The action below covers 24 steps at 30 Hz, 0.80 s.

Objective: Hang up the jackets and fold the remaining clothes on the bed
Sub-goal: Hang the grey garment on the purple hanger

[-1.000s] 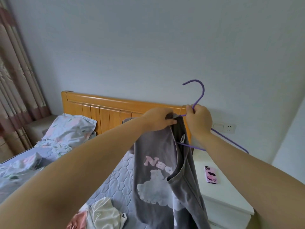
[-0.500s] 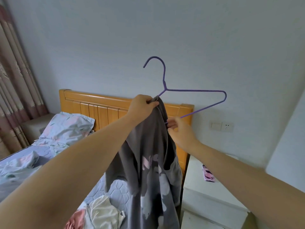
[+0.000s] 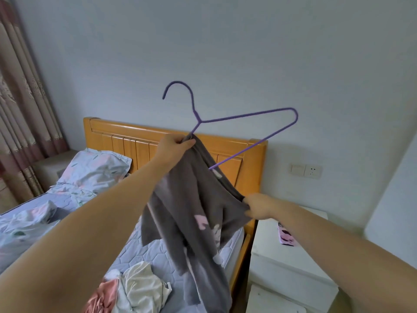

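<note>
A person's two bare arms reach into a bedroom, seen from above. Centre frame, the left hand [image 3: 174,144] pinches the top of a grey jacket [image 3: 191,199] together with one end of a thin purple wire hanger [image 3: 246,115]. The hook points up toward the pale wall. Right of centre and lower, the right hand [image 3: 257,205] grips the jacket's edge in curled fingers and draws it taut. The rest of the jacket hangs limp over the bed [image 3: 158,249], in front of a wooden headboard [image 3: 135,132].

The cloth looks soft, light and floppy, so it would likely slide off the slim wire. Holding it near the collar and shoulder seams seems best. Crumpled pink and white clothes [image 3: 140,288] lie on the mattress at bottom centre.
</note>
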{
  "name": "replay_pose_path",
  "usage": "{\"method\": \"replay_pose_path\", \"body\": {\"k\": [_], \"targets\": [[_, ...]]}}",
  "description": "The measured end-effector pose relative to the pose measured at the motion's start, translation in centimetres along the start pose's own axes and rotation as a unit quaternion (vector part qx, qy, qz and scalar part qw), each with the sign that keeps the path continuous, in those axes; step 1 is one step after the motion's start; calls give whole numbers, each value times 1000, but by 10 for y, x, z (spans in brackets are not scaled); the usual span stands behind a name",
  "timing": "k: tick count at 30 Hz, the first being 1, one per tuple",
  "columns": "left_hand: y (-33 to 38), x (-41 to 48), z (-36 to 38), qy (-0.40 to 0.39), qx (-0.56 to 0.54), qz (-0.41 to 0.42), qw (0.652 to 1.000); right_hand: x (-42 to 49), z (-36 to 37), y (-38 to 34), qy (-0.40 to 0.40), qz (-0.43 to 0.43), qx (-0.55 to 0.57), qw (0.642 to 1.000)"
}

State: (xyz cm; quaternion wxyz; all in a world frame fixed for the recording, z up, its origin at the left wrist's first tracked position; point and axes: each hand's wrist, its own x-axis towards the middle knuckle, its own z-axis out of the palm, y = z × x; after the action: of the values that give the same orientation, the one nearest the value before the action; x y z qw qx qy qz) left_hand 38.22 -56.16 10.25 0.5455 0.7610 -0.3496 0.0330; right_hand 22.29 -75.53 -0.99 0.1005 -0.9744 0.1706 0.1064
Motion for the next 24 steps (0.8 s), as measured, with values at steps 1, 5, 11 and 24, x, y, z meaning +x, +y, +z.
{"method": "replay_pose_path", "body": {"k": [1, 5, 11, 24], "targets": [[-8, -2, -4, -3, 6, -5, 1000, -1, -8, 5, 9, 7, -19, 1000], [-36, -11, -21, -12, 41, -46, 998, 1, -32, 31, 85, 20, -15, 996], [-60, -19, -34, -63, 124, -83, 987, -6, -54, 51, 186, 3, 54, 981], [-39, -26, -15, -200, 401, 34, 893, -11, -96, 18, 229, -44, 60, 971]]}}
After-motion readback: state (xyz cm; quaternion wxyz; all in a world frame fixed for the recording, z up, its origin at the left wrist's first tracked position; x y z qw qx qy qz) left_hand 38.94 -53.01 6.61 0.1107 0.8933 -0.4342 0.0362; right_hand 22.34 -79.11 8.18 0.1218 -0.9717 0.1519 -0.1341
